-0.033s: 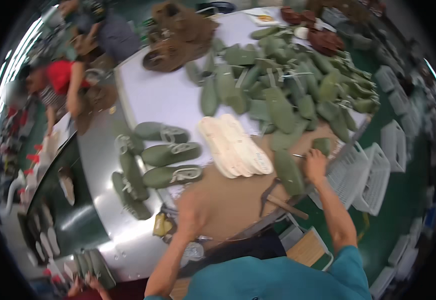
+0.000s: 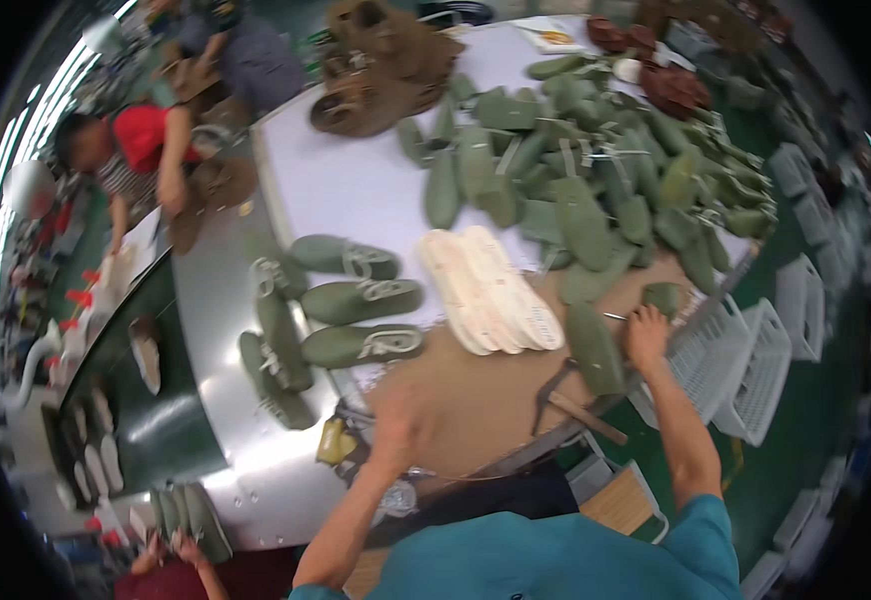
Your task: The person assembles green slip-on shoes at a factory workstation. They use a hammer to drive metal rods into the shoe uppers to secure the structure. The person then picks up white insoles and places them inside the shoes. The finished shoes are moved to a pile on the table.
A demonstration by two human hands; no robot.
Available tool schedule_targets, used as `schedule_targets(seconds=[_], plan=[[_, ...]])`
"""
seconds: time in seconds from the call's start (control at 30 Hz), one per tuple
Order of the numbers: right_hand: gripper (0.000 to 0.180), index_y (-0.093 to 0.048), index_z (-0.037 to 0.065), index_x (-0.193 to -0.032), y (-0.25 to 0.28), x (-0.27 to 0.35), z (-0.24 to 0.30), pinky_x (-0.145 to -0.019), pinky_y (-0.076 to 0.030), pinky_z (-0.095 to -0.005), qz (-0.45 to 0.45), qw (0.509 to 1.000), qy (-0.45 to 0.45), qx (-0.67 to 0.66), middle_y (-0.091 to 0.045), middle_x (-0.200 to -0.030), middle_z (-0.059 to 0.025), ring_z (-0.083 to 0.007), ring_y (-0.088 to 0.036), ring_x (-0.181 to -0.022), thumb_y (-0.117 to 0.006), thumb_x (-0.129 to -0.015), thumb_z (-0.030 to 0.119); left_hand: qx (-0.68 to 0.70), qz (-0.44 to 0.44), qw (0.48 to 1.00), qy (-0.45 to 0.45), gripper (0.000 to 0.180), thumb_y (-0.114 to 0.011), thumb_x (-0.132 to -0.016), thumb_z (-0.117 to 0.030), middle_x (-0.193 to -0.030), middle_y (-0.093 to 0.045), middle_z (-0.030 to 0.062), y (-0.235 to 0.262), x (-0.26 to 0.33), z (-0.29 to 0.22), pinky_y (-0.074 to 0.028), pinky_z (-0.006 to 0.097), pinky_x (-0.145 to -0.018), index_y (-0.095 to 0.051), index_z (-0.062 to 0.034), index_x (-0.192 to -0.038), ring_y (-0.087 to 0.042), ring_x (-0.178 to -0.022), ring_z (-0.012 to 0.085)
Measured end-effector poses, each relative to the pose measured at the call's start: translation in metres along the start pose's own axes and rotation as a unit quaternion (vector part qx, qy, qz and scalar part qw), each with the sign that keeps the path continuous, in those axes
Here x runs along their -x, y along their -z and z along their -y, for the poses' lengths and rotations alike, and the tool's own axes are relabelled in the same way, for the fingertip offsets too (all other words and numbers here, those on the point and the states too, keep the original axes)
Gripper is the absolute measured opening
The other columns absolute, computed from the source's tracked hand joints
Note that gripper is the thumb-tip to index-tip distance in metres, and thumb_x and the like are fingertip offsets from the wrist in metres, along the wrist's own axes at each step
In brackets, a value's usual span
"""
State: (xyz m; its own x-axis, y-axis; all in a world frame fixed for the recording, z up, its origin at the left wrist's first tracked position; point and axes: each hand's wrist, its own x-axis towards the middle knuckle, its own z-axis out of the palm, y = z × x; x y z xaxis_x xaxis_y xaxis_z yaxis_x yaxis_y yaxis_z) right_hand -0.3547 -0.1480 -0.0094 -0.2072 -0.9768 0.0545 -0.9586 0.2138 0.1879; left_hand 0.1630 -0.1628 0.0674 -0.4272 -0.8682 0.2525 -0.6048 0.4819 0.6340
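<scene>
My right hand [image 2: 646,338] is at the table's right edge, its fingers closed on a thin metal tool [image 2: 616,317] whose pale tip points left. Just beyond those fingers lies a small green block-like piece [image 2: 662,296]. Left of the hand, a green last-shaped shoe form [image 2: 594,350] lies lengthwise. My left hand [image 2: 401,425], smeared by motion, is above the brown board [image 2: 466,405]; its fingers cannot be made out. Cream insoles [image 2: 491,290] lie side by side between the hands. A hammer [image 2: 588,418] with a wooden handle rests at the near edge.
Several green laced shoes [image 2: 364,300] stand at left. A heap of green shoe pieces [image 2: 586,220] covers the far right, with brown shoes [image 2: 381,105] behind. White crates [image 2: 756,375] stand right of the table. Co-workers, one in a red top [image 2: 146,145], are at left.
The view has swung slightly left, so the table and its things sit farther right in the picture. My right hand stays by the small green piece; my left hand is blurred in both frames.
</scene>
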Motion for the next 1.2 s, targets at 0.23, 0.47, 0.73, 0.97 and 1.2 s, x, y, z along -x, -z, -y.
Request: schedule_targets(seconds=[0.23, 0.47, 0.73, 0.97, 1.2], plan=[[0.015, -0.063, 0.002, -0.103, -0.011, -0.009, -0.006, -0.093, -0.044, -0.0484, 0.038, 0.998, 0.046, -0.005, -0.066, -0.104, -0.015, -0.0353, -0.06, -0.103, -0.056, -0.094, 0.012, 0.055, -0.005, 0.997, 0.06, 0.036, -0.078, -0.082, -0.001, -0.115, -0.071, 0.016, -0.006, 0.034, -0.019, -0.052, 0.044, -0.097, -0.069, -0.0056, -0.117, -0.067, -0.111, 0.0352], [0.021, -0.053, 0.002, -0.107, 0.086, -0.036, -0.027, -0.07, -0.045, -0.0344, -0.224, 0.854, -0.185, -0.431, -0.05, -0.083, -0.0036, -0.016, -0.049, -0.072, -0.043, -0.112, 0.02, 0.148, -0.019, 0.985, 0.08, 0.035, -0.079, -0.084, -0.004, -0.112, -0.072, 0.0149, -0.014, 0.035, -0.047, -0.056, 0.043, -0.093, -0.069, -0.0055, -0.117, -0.069, -0.107, 0.0362], [0.026, -0.044, 0.005, -0.105, 0.322, 0.059, 0.138, -0.051, -0.032, -0.0214, -0.101, 0.614, 0.041, -0.782, -0.044, -0.071, 0.0008, -0.0058, -0.039, -0.057, -0.05, -0.111, 0.029, 0.273, -0.052, 0.957, -0.089, 0.074, -0.086, -0.082, -0.03, -0.147, -0.052, 0.018, -0.002, -0.046, -0.132, -0.04, 0.057, -0.114, -0.054, -0.0129, -0.145, -0.05, -0.135, 0.0406], [0.028, -0.042, 0.004, -0.106, 0.349, 0.078, 0.213, -0.053, -0.036, -0.0254, -0.016, 0.513, 0.083, -0.854, -0.049, -0.071, -0.0048, -0.0094, -0.042, -0.057, -0.05, -0.111, 0.031, 0.229, 0.063, 0.967, 0.095, 0.08, -0.084, -0.083, -0.045, -0.147, -0.049, 0.0183, -0.024, -0.002, -0.136, -0.037, 0.053, -0.114, -0.052, -0.0086, -0.147, -0.044, -0.136, 0.0443], [0.026, -0.041, 0.004, -0.11, 0.363, 0.095, 0.246, -0.055, -0.038, -0.0256, 0.051, 0.421, 0.085, -0.902, -0.05, -0.071, -0.0064, -0.0097, -0.043, -0.058, -0.048, -0.112, 0.029, 0.346, -0.134, 0.92, 0.125, 0.106, -0.096, -0.07, -0.035, -0.135, -0.055, 0.0232, -0.025, 0.004, -0.125, -0.042, 0.047, -0.11, -0.035, 0.0028, -0.15, -0.056, -0.126, 0.0385]])
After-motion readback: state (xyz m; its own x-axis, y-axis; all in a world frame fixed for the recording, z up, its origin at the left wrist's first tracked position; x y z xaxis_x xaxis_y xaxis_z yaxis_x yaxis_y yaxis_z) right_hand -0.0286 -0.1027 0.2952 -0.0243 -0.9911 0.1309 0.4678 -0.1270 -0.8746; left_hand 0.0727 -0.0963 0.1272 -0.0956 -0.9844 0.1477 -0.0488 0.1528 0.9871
